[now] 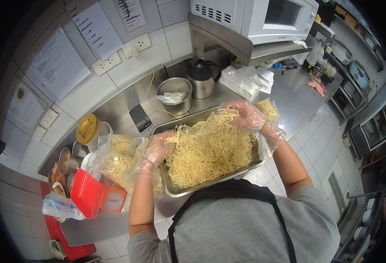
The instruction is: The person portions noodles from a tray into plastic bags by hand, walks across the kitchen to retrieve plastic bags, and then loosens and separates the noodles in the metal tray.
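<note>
A deep metal tray (215, 183) full of yellow noodles (201, 158) lies in front of me. Both hands wear clear plastic gloves, each with a green band at the wrist. My left hand (159, 148) is closed on noodles at the tray's left side. At the far right corner, my right hand (245, 116) has its fingers wrapped round a bunch of noodles lifted above the rest. Clear bags of noodles (119, 164) lean beside my left wrist. Another small bag of noodles (267, 109) lies just beyond my right hand.
Behind the tray stand a steel pot (174, 90) and a black-topped jug (201, 79). A digital scale (140, 118) lies by the wall. To the left are a gold-lidded jar (88, 129) and a red container (88, 193). A microwave (276, 19) sits on a shelf above.
</note>
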A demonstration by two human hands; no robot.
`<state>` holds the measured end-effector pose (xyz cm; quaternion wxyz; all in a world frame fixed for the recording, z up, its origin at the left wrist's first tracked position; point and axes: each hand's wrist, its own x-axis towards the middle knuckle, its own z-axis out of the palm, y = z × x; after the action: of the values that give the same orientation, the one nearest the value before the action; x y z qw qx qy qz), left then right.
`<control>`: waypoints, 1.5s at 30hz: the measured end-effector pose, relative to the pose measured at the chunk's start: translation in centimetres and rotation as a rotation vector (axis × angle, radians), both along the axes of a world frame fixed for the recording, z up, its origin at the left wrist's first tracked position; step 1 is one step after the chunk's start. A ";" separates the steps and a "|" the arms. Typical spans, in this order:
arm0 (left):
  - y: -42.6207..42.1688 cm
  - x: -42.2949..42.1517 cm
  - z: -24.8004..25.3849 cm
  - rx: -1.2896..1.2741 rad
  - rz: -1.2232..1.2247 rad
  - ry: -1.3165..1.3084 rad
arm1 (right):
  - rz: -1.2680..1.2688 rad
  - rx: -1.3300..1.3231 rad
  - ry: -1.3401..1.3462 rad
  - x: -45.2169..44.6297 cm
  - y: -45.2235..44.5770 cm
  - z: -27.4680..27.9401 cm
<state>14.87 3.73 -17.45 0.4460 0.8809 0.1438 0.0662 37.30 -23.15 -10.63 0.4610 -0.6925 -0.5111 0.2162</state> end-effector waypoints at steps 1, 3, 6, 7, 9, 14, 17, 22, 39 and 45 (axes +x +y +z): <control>0.1 -0.2 -0.7 0.106 -0.057 -0.038 | 0.018 0.063 0.099 -0.3 -0.1 0.5; -2.2 0.2 2.9 0.158 -0.147 -0.093 | 0.055 0.187 0.296 -0.9 0.4 1.8; -4.7 1.8 4.7 0.117 -0.255 -0.196 | 0.035 0.200 0.293 -2.3 0.9 5.1; -5.5 2.5 4.7 0.114 -0.267 -0.137 | 0.026 0.199 0.275 -2.4 1.0 5.6; -6.2 3.2 4.4 0.159 -0.266 -0.029 | -0.010 0.161 0.194 -2.2 1.3 5.7; -8.7 1.8 -0.2 0.589 -0.176 0.354 | 0.036 -0.337 -0.536 -0.7 2.2 0.1; -9.3 1.3 -2.1 0.619 -0.046 0.403 | 0.171 -0.657 -0.714 -4.6 3.0 -1.8; -5.4 1.6 -4.1 0.494 -0.043 0.114 | 0.143 -0.680 -0.809 -6.1 4.8 -7.9; -9.3 6.2 5.0 -0.492 -0.179 -0.354 | -0.210 0.275 0.602 -4.9 6.4 -1.4; -6.8 4.9 2.6 -0.442 0.049 -0.340 | -0.268 0.094 0.564 -5.9 4.8 -1.3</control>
<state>19.79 -3.03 -14.85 0.6433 0.7348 0.0992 0.1908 31.35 -18.37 -11.97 0.6404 -0.6444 -0.2764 0.3133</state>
